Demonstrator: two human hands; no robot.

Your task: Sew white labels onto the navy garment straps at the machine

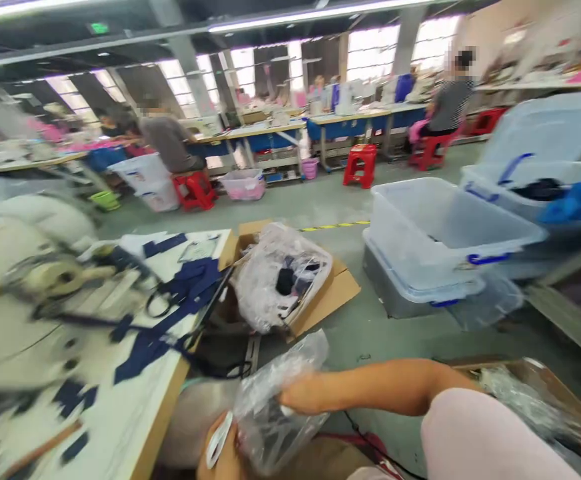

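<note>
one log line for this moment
right hand: grips clear plastic bag | left hand: under bag, grip unclear | beside: table with navy fabric pieces

just 1 view, head cam, tilted down and off to the right, close over the right hand (303, 398), surface (135, 400) edge at left, workshop floor (350, 200) stretching beyond

Right hand (303, 399) grip closed, forearm reaching leftward, left hand (223, 460) low

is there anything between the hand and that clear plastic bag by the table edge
Nothing visible: the right hand is already gripping the clear plastic bag. The left hand touches it from below.
</note>
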